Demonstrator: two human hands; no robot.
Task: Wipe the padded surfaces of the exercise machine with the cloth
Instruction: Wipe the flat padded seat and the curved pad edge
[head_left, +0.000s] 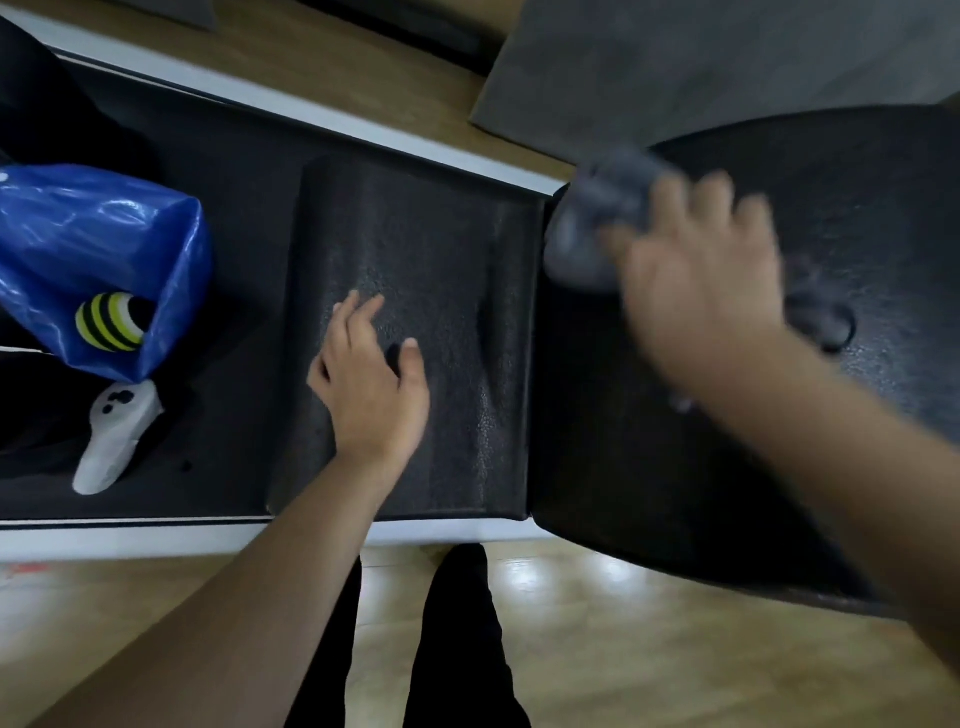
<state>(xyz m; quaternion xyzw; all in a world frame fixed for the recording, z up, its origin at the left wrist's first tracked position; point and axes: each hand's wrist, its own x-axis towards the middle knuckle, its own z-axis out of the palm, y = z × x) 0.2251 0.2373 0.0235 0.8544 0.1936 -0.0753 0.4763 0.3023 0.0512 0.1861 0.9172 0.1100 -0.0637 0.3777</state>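
Note:
The exercise machine's black padded surfaces fill the middle of the view: a rectangular pad in the centre and a large rounded pad to its right. My left hand rests flat on the rectangular pad, fingers spread, holding nothing. My right hand, blurred by motion, presses a grey cloth onto the near left edge of the rounded pad. The cloth bunches out beyond my fingers.
A blue plastic bag holding a yellow-and-black striped ball lies on the left part of the machine, with a white controller just below it. A white frame rail borders the near side. Wooden floor and my dark trouser legs lie below.

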